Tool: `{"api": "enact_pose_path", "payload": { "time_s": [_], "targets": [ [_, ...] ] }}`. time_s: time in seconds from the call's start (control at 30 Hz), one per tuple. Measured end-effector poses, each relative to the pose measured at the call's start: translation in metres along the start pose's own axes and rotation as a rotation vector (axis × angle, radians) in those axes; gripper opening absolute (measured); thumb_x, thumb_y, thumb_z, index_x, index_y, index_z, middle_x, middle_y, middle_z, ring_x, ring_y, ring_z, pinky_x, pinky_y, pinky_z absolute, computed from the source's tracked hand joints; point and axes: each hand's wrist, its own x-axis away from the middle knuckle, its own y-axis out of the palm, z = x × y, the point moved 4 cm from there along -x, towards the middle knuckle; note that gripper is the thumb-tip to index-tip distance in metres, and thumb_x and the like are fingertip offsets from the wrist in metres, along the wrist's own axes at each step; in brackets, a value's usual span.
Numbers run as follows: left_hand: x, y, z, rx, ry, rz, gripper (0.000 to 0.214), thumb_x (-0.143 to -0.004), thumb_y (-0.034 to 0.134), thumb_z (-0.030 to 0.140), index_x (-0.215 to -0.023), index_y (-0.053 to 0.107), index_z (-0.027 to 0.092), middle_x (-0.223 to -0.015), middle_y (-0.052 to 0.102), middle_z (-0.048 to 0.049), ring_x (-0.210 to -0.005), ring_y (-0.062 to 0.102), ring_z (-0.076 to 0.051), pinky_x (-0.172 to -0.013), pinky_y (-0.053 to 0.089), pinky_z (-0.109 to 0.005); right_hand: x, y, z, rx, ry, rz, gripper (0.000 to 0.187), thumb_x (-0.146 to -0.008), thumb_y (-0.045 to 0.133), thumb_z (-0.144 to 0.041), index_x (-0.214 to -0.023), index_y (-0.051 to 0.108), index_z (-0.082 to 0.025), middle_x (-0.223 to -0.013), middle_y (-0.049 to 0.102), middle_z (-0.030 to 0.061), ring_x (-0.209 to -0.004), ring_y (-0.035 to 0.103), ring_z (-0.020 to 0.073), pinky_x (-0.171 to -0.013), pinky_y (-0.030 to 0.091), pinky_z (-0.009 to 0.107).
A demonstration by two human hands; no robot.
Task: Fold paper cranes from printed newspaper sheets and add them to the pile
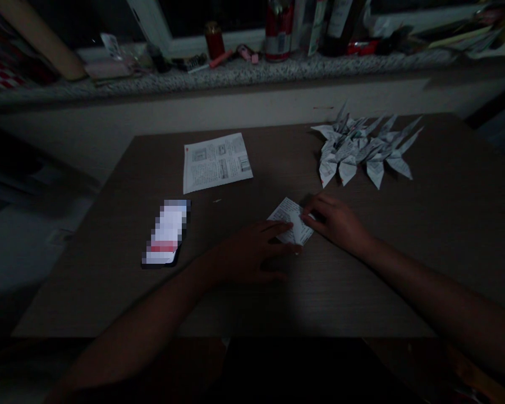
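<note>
A small folded square of printed paper [284, 210] lies on the table in front of me, one corner pointing away. Its middle shows a paler folded flap. My left hand [252, 249] rests over its left side, fingers spread, with fingertips touching the flap and the near corner. At the right corner, my right hand [335, 223] has its fingers curled, thumb and forefinger pinching the paper's edge. Beyond my right hand stands a cluster of several folded paper cranes [357, 150], made from similar printed paper.
A flat printed sheet [216, 163] lies at the table's back left. Nearer, a phone [166, 233] with a lit, blurred screen lies on the wooden table [340, 303]. Behind, a granite sill [235, 73] carries a red can [278, 31], a jar [214, 40], a dark bottle [339, 25] and clutter.
</note>
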Motion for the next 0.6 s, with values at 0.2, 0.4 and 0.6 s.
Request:
{"api": "enact_pose_path", "payload": {
  "time_s": [0.2,0.4,0.6],
  "targets": [
    [-0.002,0.002,-0.004,0.048,-0.117,0.060,0.062,-0.105,0.055,0.049,-0.155,0.042,0.015,-0.159,0.048,-0.0166,-0.148,0.046,-0.028,-0.120,0.042,-0.043,0.004,0.002,-0.003,-0.036,-0.045,-0.066,0.002,-0.095,0.069,-0.020,-0.095,0.067,-0.021,-0.101,0.067,0.0077,-0.097,0.065,0.0252,-0.086,0.050,0.037],
    [-0.003,0.007,-0.007,0.074,-0.121,0.085,0.055,-0.106,0.057,0.040,-0.153,0.042,0.016,-0.157,0.051,-0.0159,-0.145,0.051,-0.028,-0.118,0.045,-0.043,0.015,0.006,-0.020,-0.119,-0.143,-0.206,0.003,-0.095,0.071,-0.023,-0.093,0.069,-0.022,-0.096,0.068,0.0066,-0.097,0.061,0.0247,-0.085,0.047,0.038],
    [-0.004,0.004,-0.006,0.077,-0.103,0.092,0.052,-0.106,0.056,0.038,-0.152,0.043,0.017,-0.155,0.053,-0.0161,-0.144,0.052,-0.028,-0.117,0.046,-0.044,0.020,0.009,-0.031,-0.244,-0.249,-0.271,0.004,-0.094,0.072,-0.024,-0.092,0.070,-0.022,-0.095,0.069,0.0044,-0.096,0.062,0.0210,-0.089,0.046,0.036]
  ]
}}
